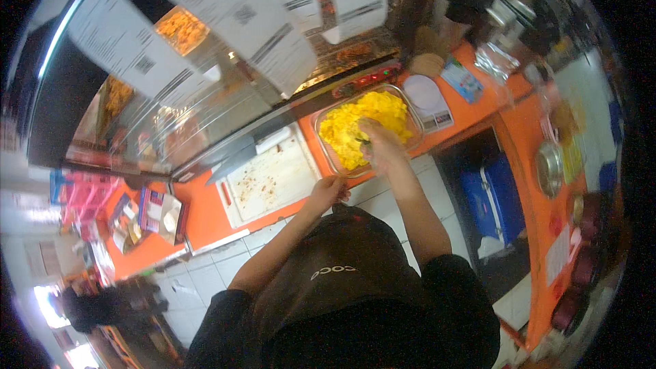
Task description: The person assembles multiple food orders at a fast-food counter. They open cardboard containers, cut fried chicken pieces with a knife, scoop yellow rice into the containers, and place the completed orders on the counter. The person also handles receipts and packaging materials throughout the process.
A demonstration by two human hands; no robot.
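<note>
A clear rectangular tray (331,158) on the orange counter holds a heap of yellow food (372,111), possibly rice. Over the heap, my right hand (383,147) is closed in a pinch on small dark green leaves (363,141), held just above or touching the food. My left hand (328,193) is curled closed beside the tray's near left corner; what it holds, if anything, is hidden. Left of the tray lies a white cutting board (290,181) scattered with brown crumbs. A wide grey cleaver (236,157) with a white handle rests along its far edge.
A glass display case (239,106) hung with paper sheets stands behind the counter (217,208). Right of the tray is a kitchen scale (425,94) near a blue packet (462,82). A blue cooler box (493,198) sits below; a metal bowl (549,167) stands far right. Open boxes (162,215) lie left.
</note>
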